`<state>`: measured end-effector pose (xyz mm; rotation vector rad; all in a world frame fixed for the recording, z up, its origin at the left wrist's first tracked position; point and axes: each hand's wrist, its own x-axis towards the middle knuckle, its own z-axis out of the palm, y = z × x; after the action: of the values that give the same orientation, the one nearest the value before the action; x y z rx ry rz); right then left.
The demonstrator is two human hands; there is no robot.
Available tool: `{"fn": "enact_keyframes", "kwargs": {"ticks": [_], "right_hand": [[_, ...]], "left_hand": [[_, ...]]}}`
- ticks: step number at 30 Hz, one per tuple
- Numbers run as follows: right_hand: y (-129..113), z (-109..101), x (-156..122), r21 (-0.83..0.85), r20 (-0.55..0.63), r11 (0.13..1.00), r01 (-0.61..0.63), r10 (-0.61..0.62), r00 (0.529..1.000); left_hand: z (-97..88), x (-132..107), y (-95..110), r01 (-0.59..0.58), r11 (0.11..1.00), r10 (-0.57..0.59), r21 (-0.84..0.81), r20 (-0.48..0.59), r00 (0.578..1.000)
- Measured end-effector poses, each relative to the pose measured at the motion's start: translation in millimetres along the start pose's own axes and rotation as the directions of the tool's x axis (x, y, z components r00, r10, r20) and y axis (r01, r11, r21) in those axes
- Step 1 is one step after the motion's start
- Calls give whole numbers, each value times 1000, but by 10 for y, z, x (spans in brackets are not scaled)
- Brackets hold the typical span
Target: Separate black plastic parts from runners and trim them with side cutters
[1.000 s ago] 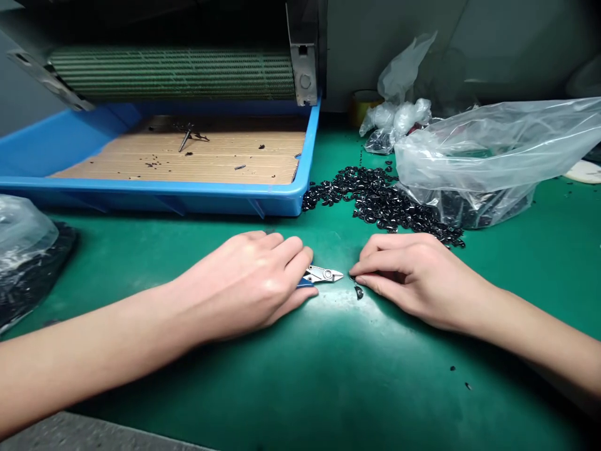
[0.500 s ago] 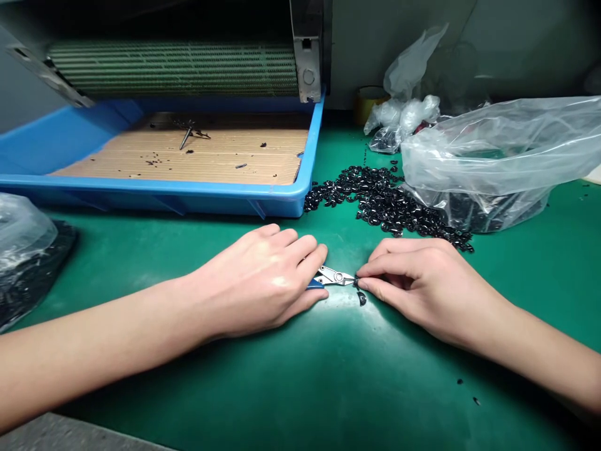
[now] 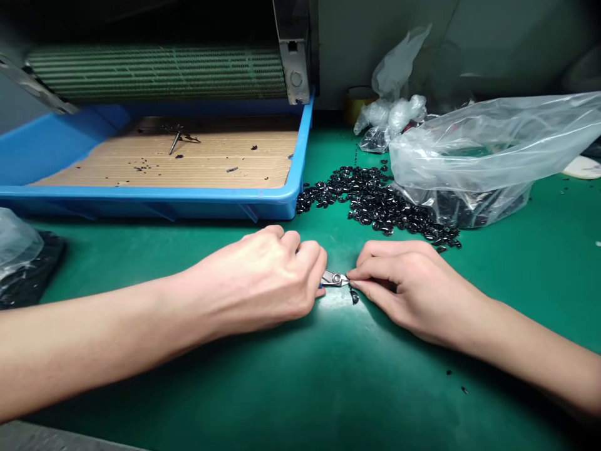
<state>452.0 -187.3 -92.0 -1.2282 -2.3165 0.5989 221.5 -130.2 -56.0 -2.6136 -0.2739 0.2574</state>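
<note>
Green mat covers your bench (image 3: 300,401), and a green ribbed roller (image 3: 154,72) sits at the back, above a blue tray (image 3: 159,194) with a tan board floor. Past the tray lies a heap of shiny black pieces (image 3: 375,203), next to a clear plastic bag (image 3: 460,156) with more black pieces in it. Another bag (image 3: 16,247) sits at the far left edge.

Your left hand (image 3: 258,282) is wrapped around a pair of side cutters (image 3: 334,279) with blue grips. Its fingers (image 3: 310,263) are closed on the grips, so most of the tool is hidden and only the shiny steel head pokes out. Your right hand (image 3: 413,285) is just beside that head. Its fingers (image 3: 370,269) are pinched together at the tip of the cutters. They seem to hold a tiny black piece, but it is too small to see well. One more black piece (image 3: 354,297) lies on the mat just below.

It looks like you are trimming one small piece at a time. Right now, this calls for steady fingers, with the piece kept right at the cutter's mouth.
</note>
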Motion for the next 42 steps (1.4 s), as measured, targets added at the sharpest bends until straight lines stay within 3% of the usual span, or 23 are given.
{"fn": "enact_keyframes", "kwargs": {"ticks": [3,7,9,17,25,27,30,33,42], "right_hand": [[103,-77,15,-51,-38,999,1,-3,999],[329,-116,41,-274,-338,949,-158,59,939],[393,-100,55,-325,-380,925,-195,61,923],[408,-49,66,-347,-341,920,-180,55,938],[421,-9,114,-331,-400,919,-215,70,914],[409,-49,105,-305,-369,938,-166,44,928],[402,-121,69,-221,-228,975,12,-64,971],[412,-160,35,-143,-151,984,105,-127,980],[349,-128,17,-117,-191,993,32,-54,980]], "left_hand": [[25,-39,9,23,994,-25,-103,-18,1000],[120,-161,15,155,961,-162,-230,-11,987],[153,-210,13,200,949,-206,-245,0,978],[169,-165,-28,259,927,-255,-272,49,966],[203,48,-60,287,925,-291,-249,22,956],[200,102,-76,290,925,-293,-248,23,956],[194,145,-100,290,923,-296,-251,18,955],[190,156,-115,260,926,-271,-273,-3,963],[185,172,-116,229,926,-236,-301,11,972]]}}
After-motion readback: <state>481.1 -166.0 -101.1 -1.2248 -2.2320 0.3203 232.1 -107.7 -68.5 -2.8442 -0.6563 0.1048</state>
